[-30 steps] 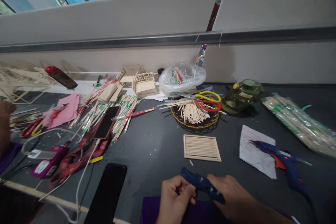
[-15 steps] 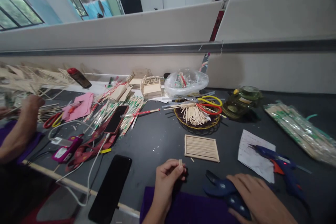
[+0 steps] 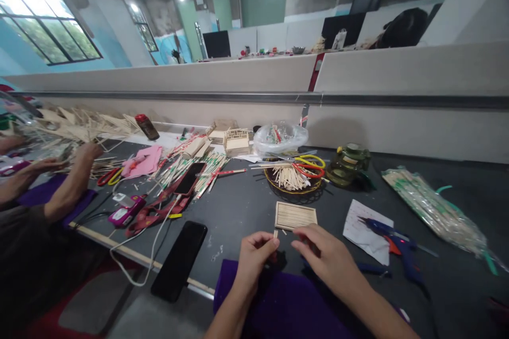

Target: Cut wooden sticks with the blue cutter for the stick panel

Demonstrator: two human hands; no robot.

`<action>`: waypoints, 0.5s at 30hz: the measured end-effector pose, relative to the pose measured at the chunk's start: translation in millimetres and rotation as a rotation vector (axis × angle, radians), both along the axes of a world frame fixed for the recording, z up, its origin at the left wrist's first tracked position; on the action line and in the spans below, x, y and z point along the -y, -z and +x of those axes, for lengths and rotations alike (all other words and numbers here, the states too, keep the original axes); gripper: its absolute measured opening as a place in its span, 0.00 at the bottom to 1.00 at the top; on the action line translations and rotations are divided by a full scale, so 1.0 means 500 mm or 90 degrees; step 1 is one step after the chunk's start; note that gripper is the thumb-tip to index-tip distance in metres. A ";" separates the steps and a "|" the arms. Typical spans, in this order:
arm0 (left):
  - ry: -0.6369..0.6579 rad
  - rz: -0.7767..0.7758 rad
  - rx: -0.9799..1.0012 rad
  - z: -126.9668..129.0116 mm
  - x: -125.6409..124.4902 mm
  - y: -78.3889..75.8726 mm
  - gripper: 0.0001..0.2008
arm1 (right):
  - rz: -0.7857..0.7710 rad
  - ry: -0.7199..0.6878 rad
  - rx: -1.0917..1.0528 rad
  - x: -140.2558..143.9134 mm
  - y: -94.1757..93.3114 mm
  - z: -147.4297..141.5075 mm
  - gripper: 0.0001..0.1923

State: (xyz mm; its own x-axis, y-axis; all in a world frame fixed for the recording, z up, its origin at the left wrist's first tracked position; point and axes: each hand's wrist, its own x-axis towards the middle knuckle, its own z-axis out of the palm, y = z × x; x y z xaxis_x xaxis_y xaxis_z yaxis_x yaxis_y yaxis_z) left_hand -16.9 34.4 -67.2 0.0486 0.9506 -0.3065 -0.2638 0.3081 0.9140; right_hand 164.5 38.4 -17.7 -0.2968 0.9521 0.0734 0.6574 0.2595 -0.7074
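Observation:
Short pieces of wooden stick [image 3: 275, 234] stand upright in the pinch of my left hand [image 3: 256, 254], between thumb and fingers. My right hand [image 3: 328, 259] hovers just to the right, fingers bent and thumb apart, with nothing visible in it. Beyond both hands lies a small framed panel of wooden sticks [image 3: 296, 215], flat on the dark table. Partly hidden under my right hand and wrist are the dark blue pliers [image 3: 374, 269]. A purple cloth [image 3: 286, 302] lies beneath my forearms.
A blue glue gun [image 3: 393, 238] rests on white paper [image 3: 363, 217] at right. Behind the panel, scissors [image 3: 310, 165] lie across a basket [image 3: 274, 185] of sticks. A black phone [image 3: 178, 259] lies at the table edge. A co-worker's arm [image 3: 69, 190] is at left.
My right hand has let go of the pliers and moved left, close to my left hand. The left hand keeps its pinch on the stick pieces. The camera view has tilted up.

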 end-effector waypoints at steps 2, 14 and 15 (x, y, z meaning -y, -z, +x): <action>0.017 0.032 -0.043 0.006 0.010 -0.014 0.13 | -0.047 0.000 -0.059 -0.007 -0.001 -0.028 0.12; 0.047 0.071 -0.110 0.019 0.031 -0.023 0.11 | -0.214 0.034 -0.316 -0.025 0.041 -0.040 0.17; 0.039 0.065 -0.113 0.018 0.031 -0.021 0.12 | -0.197 0.058 -0.327 -0.027 0.038 -0.034 0.17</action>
